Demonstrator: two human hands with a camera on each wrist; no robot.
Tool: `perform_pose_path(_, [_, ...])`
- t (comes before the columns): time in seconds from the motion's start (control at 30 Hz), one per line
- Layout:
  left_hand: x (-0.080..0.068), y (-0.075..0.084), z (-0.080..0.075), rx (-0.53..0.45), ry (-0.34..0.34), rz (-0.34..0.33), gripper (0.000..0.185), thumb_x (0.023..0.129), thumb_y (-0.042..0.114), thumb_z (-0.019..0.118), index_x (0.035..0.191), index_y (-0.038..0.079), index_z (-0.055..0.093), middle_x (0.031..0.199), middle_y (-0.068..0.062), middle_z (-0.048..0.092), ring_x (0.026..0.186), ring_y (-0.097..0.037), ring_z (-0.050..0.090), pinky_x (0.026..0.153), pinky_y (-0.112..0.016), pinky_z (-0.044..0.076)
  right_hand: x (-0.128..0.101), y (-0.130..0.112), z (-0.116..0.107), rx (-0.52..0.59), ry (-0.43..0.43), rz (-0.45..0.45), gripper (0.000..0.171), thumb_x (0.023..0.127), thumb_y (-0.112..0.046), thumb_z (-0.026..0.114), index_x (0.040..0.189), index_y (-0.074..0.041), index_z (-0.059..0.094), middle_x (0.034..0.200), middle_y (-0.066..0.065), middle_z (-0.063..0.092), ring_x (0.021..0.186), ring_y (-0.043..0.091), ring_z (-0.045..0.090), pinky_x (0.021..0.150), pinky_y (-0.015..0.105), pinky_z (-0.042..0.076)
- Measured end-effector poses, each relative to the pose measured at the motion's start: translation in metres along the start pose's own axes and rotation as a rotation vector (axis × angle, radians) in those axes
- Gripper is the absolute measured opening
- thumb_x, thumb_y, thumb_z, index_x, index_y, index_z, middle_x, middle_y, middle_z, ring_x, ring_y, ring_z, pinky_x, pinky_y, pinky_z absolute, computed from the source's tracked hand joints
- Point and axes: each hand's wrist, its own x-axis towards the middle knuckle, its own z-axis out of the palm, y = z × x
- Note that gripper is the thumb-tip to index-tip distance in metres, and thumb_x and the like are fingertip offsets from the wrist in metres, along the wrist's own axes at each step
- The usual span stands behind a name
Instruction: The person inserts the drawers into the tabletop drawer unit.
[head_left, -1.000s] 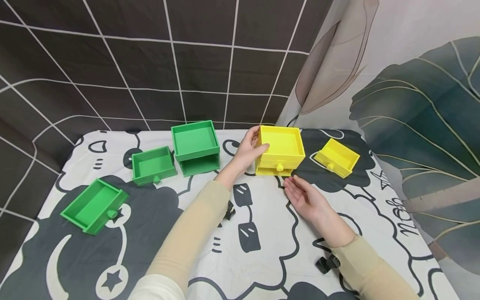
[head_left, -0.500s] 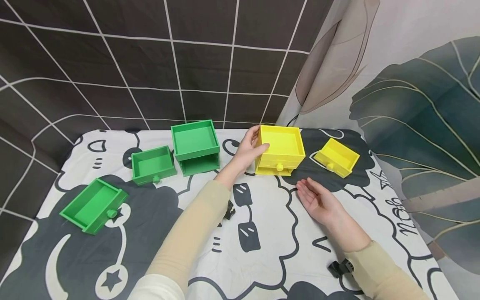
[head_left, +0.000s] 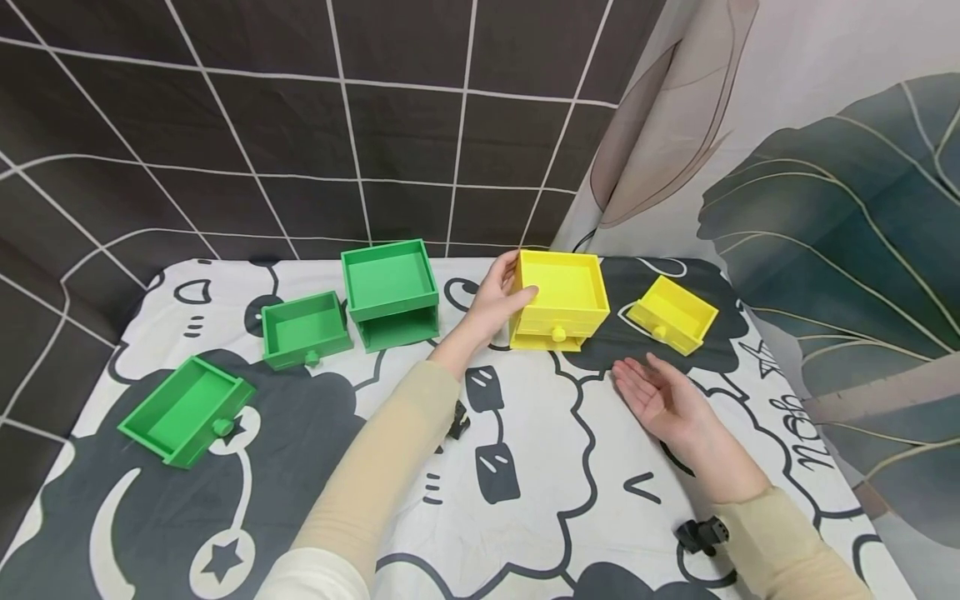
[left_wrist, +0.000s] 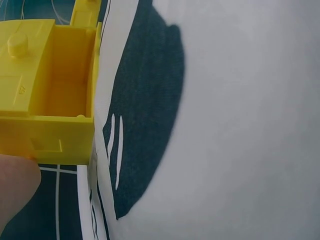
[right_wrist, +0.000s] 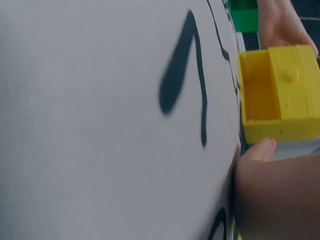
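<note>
**Item 1 – yellow cabinet** (head_left: 566,287). Stands on the table cloth (head_left: 525,467) at about 1 o'clock from the table's middle. The top tray is open and the knobbed yellow inset drawer (head_left: 558,334) sits in the lower slot, knob facing 6 o'clock.

**Item 2 – left hand** (head_left: 495,304). At the cabinet's 9 o'clock side. The fingers are curled round the left wall with the thumb laid over the front rim – a bracing grip, holding the cabinet down rather than lifting it.

**Item 3 – right hand** (head_left: 660,396). Lies at 5 o'clock of the cabinet, apart from it, palm up. The fingers are spread loosely and nearly straight, holding nothing.

**Item 4 – loose yellow drawer** (head_left: 673,315). Sits at 3 o'clock of the cabinet, near it but not touching, and at 12 o'clock of the right hand.

**Item 5 – green set.** The green cabinet (head_left: 392,293) stands at 9 o'clock of the left hand with its lower slot bare. A small green drawer (head_left: 306,330) is just beside it, and a large green drawer (head_left: 187,410) lies farther out at 8 o'clock.

**Step, as judged:** the yellow cabinet is being steadied, one drawer in place and one out. The free hand is between grasps.

**Next move, as judged:** taking up the loose drawer would call for the palm to turn over and reach toward 12 o'clock. The drawer's open end would then need squaring to a slot while the left hand braces.
</note>
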Motion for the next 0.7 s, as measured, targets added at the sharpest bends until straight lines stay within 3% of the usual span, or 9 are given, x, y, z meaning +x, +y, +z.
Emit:
perform_pose_path(0.27, [-0.001, 0.001, 0.001, -0.006, 0.006, 0.001, 0.074, 0.098, 0.005, 0.065, 0.165, 0.010, 0.031, 0.171, -0.008, 0.035, 0.162, -0.022, 0.031, 0.136, -0.027, 0.027, -0.002, -0.016, -0.008, 0.037, -0.113, 0.056, 0.050, 0.114, -0.040, 0.043, 0.119, 0.002, 0.070, 0.123, 0.017, 0.077, 0.120, 0.026, 0.074, 0.131, 0.029, 0.039])
perform_pose_path(0.7, [-0.001, 0.000, 0.001, -0.011, 0.014, -0.011, 0.075, 0.098, 0.005, 0.067, 0.164, 0.012, 0.033, 0.170, -0.006, 0.036, 0.161, -0.021, 0.032, 0.135, -0.026, 0.028, 0.005, -0.035, -0.015, 0.184, -0.064, 0.045, 0.048, 0.112, -0.038, 0.051, 0.117, 0.008, 0.066, 0.123, 0.023, 0.076, 0.128, 0.028, 0.071, 0.133, 0.027, 0.033])
